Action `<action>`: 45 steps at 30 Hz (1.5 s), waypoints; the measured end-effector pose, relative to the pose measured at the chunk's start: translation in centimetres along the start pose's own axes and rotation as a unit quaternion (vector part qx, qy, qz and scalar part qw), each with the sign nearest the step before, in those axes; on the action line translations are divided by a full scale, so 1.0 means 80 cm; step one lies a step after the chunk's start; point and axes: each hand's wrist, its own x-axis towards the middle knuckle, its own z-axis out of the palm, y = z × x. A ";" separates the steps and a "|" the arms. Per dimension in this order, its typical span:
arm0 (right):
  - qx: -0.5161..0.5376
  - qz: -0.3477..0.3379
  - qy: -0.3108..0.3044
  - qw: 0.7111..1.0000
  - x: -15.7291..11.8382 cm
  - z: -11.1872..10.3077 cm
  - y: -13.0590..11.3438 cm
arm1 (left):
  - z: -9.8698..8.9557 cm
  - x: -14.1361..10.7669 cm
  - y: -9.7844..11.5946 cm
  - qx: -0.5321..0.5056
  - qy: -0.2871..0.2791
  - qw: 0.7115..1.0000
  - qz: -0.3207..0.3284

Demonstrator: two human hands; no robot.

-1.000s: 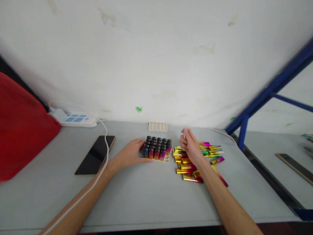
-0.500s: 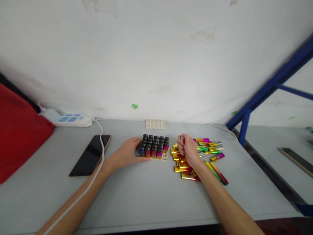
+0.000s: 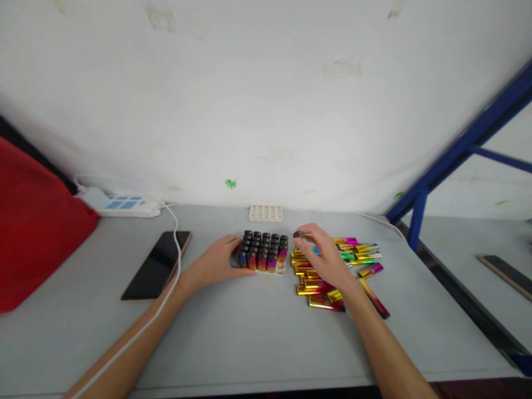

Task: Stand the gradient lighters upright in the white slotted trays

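Upright lighters [image 3: 263, 249] with black tops and shiny coloured bodies stand packed in a pale tray [image 3: 280, 270]; bare slots show at its front right corner. Around the left side of this block my left hand [image 3: 220, 257] is closed, thumb at the front and fingers behind. My right hand [image 3: 322, 252] pinches a lighter [image 3: 297, 235] between thumb and fingers, its black top showing, just right of the tray. Below and beside that hand lies a loose pile of metallic gold, red, green and purple lighters [image 3: 318, 289].
A second pale slotted tray [image 3: 266, 213] lies against the wall. To the left are a dark phone [image 3: 160, 263], a white cable [image 3: 178, 252] crossing my left forearm, a power strip [image 3: 128, 205] and red cloth [image 3: 37, 233]. A blue metal frame [image 3: 418, 213] stands at right.
My right hand has turned from a fist over the pile to a pinch nearer the tray, with a lighter in it. The left hand stays at the block.
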 end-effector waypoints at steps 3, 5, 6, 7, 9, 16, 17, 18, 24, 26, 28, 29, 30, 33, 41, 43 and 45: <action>-0.058 -0.050 -0.009 0.997 -0.002 -0.005 -0.003 | 0.001 0.000 -0.001 -0.004 0.000 1.000 0.002; -0.069 -0.035 -0.034 0.996 -0.004 -0.006 -0.002 | 0.001 -0.001 -0.001 -0.005 -0.001 1.000 0.006; -0.069 -0.024 -0.050 0.996 -0.005 -0.006 -0.001 | 0.001 -0.001 0.000 -0.005 -0.001 1.000 0.008; -0.068 -0.013 -0.064 0.996 -0.007 -0.005 0.001 | 0.001 -0.001 0.000 -0.005 -0.002 1.000 0.010; -0.075 0.003 -0.094 0.993 -0.010 -0.002 0.005 | 0.002 -0.001 -0.001 -0.005 -0.001 1.000 0.011; -0.121 0.036 -0.182 0.975 -0.012 -0.002 0.016 | 0.003 0.000 0.001 0.009 0.002 1.000 0.006; -0.127 0.033 -0.192 0.973 -0.011 -0.003 0.016 | 0.003 0.000 0.002 0.011 0.003 1.000 0.006; -0.136 0.028 -0.201 0.970 -0.011 -0.003 0.015 | 0.003 0.000 0.002 0.012 0.005 1.000 0.006; -0.226 0.013 -0.194 0.954 -0.008 0.012 0.008 | 0.004 0.001 -0.002 0.019 0.001 1.000 0.005; -0.209 0.025 -0.187 0.960 -0.006 0.005 0.011 | 0.005 0.001 -0.003 0.017 0.006 1.000 0.007; -0.182 0.035 -0.147 0.972 -0.004 -0.015 0.021 | 0.005 0.001 -0.003 0.013 0.012 1.000 0.008; -0.179 0.037 -0.115 0.976 -0.003 -0.029 0.029 | 0.005 0.002 -0.003 0.011 0.013 1.000 0.008; -0.194 0.034 -0.072 0.978 -0.002 -0.043 0.040 | 0.005 0.002 -0.003 0.010 0.014 1.000 0.007; -0.273 0.027 -0.017 0.962 -0.001 -0.076 0.081 | 0.005 0.002 -0.001 0.009 0.017 1.000 0.004; -0.316 0.079 -0.113 0.939 0.006 -0.068 0.128 | 0.004 0.003 0.000 0.025 0.007 1.000 0.003; -0.293 0.074 -0.075 0.950 0.008 -0.068 0.124 | 0.003 0.002 0.001 0.025 0.008 1.000 0.002; -0.239 0.071 -0.022 0.968 0.008 -0.068 0.118 | 0.003 0.001 0.001 0.024 0.010 1.000 0.003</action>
